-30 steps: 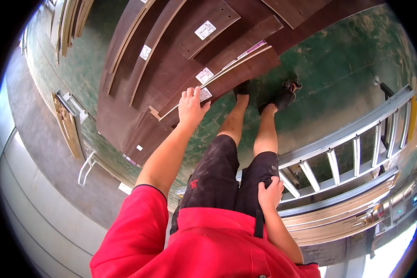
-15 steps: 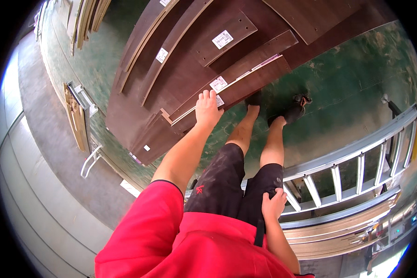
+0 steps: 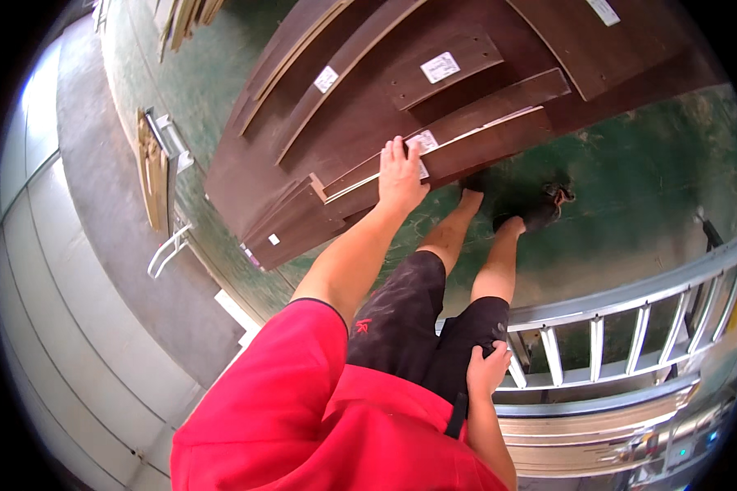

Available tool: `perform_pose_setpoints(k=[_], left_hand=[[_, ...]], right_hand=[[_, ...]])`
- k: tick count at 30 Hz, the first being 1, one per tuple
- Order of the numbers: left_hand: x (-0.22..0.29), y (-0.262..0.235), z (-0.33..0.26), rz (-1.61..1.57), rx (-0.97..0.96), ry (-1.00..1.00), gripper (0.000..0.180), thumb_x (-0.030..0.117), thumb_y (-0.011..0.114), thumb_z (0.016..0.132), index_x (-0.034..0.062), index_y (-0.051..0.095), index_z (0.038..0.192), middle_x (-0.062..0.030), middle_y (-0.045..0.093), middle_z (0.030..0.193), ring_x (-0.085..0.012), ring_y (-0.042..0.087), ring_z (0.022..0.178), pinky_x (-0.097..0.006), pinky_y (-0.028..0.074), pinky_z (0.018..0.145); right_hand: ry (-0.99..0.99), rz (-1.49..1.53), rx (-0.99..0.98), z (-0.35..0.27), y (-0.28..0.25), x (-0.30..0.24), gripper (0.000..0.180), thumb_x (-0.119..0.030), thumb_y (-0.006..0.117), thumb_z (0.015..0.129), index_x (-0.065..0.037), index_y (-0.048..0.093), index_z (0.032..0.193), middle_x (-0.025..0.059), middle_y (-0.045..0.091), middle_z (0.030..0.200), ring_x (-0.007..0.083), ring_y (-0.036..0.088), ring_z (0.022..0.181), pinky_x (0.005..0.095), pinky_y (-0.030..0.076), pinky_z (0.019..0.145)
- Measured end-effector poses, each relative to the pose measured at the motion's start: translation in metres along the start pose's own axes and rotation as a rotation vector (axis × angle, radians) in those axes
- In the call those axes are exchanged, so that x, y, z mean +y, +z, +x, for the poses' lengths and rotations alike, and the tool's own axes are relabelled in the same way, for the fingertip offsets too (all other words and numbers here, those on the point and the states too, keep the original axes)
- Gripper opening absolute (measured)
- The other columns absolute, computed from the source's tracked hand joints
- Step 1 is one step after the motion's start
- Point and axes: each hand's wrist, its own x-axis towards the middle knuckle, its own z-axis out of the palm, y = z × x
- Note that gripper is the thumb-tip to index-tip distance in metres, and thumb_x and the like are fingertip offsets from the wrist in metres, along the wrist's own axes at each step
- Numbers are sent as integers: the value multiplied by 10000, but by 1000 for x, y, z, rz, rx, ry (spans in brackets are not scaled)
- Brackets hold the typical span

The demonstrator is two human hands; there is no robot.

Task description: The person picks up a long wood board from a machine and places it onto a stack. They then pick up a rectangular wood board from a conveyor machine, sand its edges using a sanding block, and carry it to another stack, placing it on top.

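My left hand (image 3: pixel 401 176) reaches out to a stack of dark brown boards (image 3: pixel 344 106) lying on the green floor. Its fingers hook over the pale edge of a long narrow brown board (image 3: pixel 491 139) near the top of the stack, next to a white label (image 3: pixel 422 142). My right hand (image 3: pixel 487 368) rests on my right thigh against black shorts (image 3: pixel 401 319), holding nothing. My feet in black shoes (image 3: pixel 540 209) stand right at the stack's near edge.
A grey metal railing frame (image 3: pixel 614 344) runs along the right, with pale boards stacked below it. Light wooden panels (image 3: pixel 151 172) and a white metal bracket (image 3: pixel 168 250) stand at the left by a grey wall (image 3: pixel 65 327). Green floor (image 3: pixel 647 196) shows right of the stack.
My left hand stays on the same board's edge while my head shifts, so the stack sits larger and lower in view. The right hand keeps resting on the thigh.
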Motion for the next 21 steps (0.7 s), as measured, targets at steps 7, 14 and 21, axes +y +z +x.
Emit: perform_pose_setpoints(k=[7,14,21], left_hand=[[0,-9,11,-41,66,11,879,200,818,575,86,344,1307,-235,343,1358,-399,336,1266,-424,317,1054],[1,-9,10,-19,56,-28,890,215,818,582,89,333,1318,-230,324,1374,-396,327,1276,-429,300,1063],[10,-5,12,-50,66,-46,789,219,804,608,60,398,1265,-249,302,1387,-406,307,1292,-437,259,1087]], right_hand=[[-8,19,-27,0,1,4,399,-228,619,734,-13,479,1040,216,481,1026,406,460,1013,483,386,883],[-10,25,-9,1,0,5,401,-232,617,736,-12,474,1039,218,476,1034,410,454,1021,484,386,887],[-48,8,22,3,1,7,393,-230,632,719,-36,482,1026,226,493,994,416,476,970,485,402,858]])
